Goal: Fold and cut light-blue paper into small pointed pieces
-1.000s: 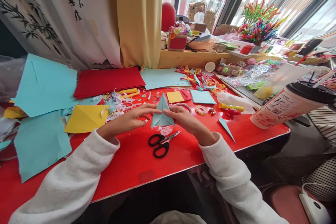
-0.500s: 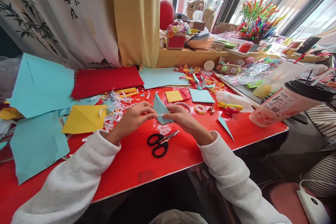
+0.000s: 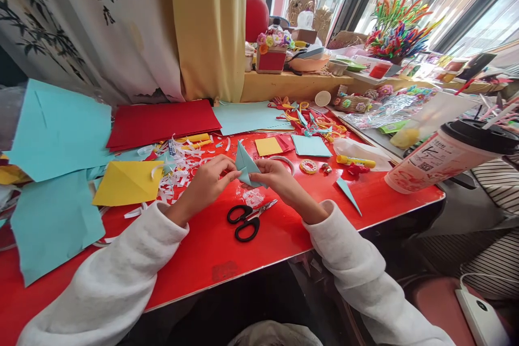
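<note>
Between my two hands is a small piece of folded light-blue paper [image 3: 245, 165], its pointed tip upward. My left hand [image 3: 213, 179] pinches its left lower edge between thumb and fingers. On the other side my right hand [image 3: 279, 179] grips the lower right part, thumb in front and fingers partly hidden behind. Just below the hands, black-handled scissors [image 3: 248, 220] lie on the red table [image 3: 194, 265], blades pointing right. A narrow folded blue paper triangle [image 3: 348, 196] rests to the right of my right hand.
Blue sheets [image 3: 57, 221], a yellow folded sheet [image 3: 127, 184] and white paper shreds [image 3: 178, 165] lie left. Red paper [image 3: 162, 121] sits behind. A stack of small blue squares [image 3: 311, 146] and a glue stick [image 3: 356, 161] are right, near a tilted drink cup [image 3: 430, 162].
The lower edge of the blue paper, earlier pinched flat between both thumbs, now shows a small pointed fold. My left thumb has shifted slightly up; both hands keep their hold.
</note>
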### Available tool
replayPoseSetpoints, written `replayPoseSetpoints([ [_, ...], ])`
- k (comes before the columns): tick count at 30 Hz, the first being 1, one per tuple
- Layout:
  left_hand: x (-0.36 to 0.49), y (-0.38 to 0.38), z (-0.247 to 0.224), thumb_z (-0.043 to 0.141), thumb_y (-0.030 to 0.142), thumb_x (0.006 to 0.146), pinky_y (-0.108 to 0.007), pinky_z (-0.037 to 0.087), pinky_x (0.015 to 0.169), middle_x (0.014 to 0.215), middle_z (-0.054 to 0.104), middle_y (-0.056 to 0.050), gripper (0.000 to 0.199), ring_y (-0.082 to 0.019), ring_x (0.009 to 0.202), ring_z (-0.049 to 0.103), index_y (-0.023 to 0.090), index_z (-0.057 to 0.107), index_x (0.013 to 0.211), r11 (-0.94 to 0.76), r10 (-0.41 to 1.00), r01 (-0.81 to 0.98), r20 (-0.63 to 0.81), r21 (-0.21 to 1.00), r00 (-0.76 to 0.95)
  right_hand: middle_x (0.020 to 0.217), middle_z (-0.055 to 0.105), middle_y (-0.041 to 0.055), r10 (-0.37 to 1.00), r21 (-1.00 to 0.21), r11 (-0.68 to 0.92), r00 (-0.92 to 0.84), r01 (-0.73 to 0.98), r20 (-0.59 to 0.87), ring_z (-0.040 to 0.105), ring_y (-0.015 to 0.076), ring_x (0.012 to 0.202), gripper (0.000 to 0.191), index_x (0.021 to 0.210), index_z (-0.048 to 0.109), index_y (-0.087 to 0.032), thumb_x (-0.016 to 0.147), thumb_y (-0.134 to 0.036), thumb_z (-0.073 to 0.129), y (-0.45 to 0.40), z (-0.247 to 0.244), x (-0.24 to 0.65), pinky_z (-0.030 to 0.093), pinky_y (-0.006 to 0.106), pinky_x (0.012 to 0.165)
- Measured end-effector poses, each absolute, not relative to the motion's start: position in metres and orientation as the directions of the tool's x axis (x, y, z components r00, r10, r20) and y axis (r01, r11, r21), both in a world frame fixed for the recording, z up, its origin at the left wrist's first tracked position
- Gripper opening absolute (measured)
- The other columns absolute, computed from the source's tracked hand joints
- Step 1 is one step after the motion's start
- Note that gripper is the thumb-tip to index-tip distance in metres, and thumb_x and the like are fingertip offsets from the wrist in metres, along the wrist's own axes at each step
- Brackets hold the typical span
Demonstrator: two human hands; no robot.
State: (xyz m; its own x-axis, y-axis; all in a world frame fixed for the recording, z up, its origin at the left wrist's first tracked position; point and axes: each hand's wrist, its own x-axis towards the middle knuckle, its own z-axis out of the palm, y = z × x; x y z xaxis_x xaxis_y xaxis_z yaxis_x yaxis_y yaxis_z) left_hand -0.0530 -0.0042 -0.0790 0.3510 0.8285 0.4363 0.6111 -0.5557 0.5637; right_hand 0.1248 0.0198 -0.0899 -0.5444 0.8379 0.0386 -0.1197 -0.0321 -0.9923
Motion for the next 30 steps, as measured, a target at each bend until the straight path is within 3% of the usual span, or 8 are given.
replayPoseSetpoints([
  [9, -0.055, -0.003, -0.082, 0.044, 0.024, 0.084, -0.027, 0.041, 0.071, 0.084, 0.052, -0.003, 0.013, -0.013, 0.078, 0.051, 0.016, 0.05, 0.076, -0.608, 0.783, 0.623, 0.5, 0.492, 0.369, 0.092, 0.064, 0.0076, 0.788, -0.974, -0.144, -0.615, -0.174, -0.007, 0.062, 0.0129, 0.079, 0.023, 0.094, 0.062, -0.013, 0.076, -0.027, 0.057, 0.018, -0.088, 0.127, 0.048, 0.031, 0.084],
  [13, -0.053, -0.004, -0.082, 0.045, 0.023, 0.083, -0.027, 0.04, 0.073, 0.082, 0.052, -0.002, 0.011, -0.013, 0.079, 0.051, 0.017, 0.049, 0.074, -0.599, 0.79, 0.616, 0.502, 0.511, 0.351, 0.081, 0.065, 0.0069, 0.778, -0.981, -0.192, -0.613, -0.027, -0.135, 0.062, 0.0119, 0.071, 0.02, 0.084, 0.063, -0.011, 0.07, -0.026, 0.064, 0.016, -0.083, 0.127, 0.05, 0.026, 0.073],
  [16, -0.049, -0.006, -0.082, 0.044, 0.027, 0.083, -0.027, 0.04, 0.074, 0.083, 0.054, -0.002, 0.013, -0.014, 0.079, 0.052, 0.018, 0.05, 0.076, -0.534, 0.839, 0.609, 0.46, 0.587, 0.291, 0.07, 0.064, 0.0044, 0.813, -0.983, -0.18, -0.557, 0.032, -0.167, 0.06, 0.0098, 0.062, 0.016, 0.077, 0.063, -0.01, 0.067, -0.022, 0.066, 0.015, -0.081, 0.126, 0.049, 0.023, 0.064],
  [21, -0.043, -0.008, -0.086, 0.046, 0.037, 0.081, -0.027, 0.042, 0.069, 0.08, 0.057, 0.0, 0.019, -0.014, 0.073, 0.054, 0.02, 0.052, 0.084, -0.37, 0.929, 0.527, 0.31, 0.765, 0.202, 0.067, 0.061, 0.0005, 0.856, -0.995, -0.103, -0.511, -0.016, -0.08, 0.056, 0.0082, 0.061, 0.015, 0.077, 0.062, -0.011, 0.065, -0.018, 0.066, 0.016, -0.085, 0.122, 0.045, 0.021, 0.061],
  [25, -0.041, -0.006, -0.091, 0.046, 0.037, 0.081, -0.026, 0.042, 0.064, 0.071, 0.056, 0.001, 0.019, -0.013, 0.067, 0.053, 0.019, 0.052, 0.078, -0.326, 0.944, 0.436, 0.267, 0.839, 0.191, 0.069, 0.061, 0.0012, 0.877, -0.998, -0.062, -0.478, -0.015, -0.047, 0.056, 0.0095, 0.062, 0.022, 0.082, 0.061, -0.011, 0.063, -0.02, 0.067, 0.019, -0.091, 0.119, 0.044, 0.022, 0.06],
  [30, -0.042, -0.002, -0.095, 0.053, 0.034, 0.076, -0.025, 0.043, 0.065, 0.076, 0.058, 0.001, 0.016, -0.013, 0.07, 0.055, 0.02, 0.051, 0.083, -0.292, 0.954, 0.365, 0.244, 0.884, 0.173, 0.071, 0.061, 0.0014, 0.863, -1.0, -0.002, -0.505, 0.004, -0.004, 0.056, 0.0099, 0.063, 0.021, 0.083, 0.06, -0.012, 0.064, -0.02, 0.067, 0.018, -0.09, 0.118, 0.044, 0.022, 0.058],
])
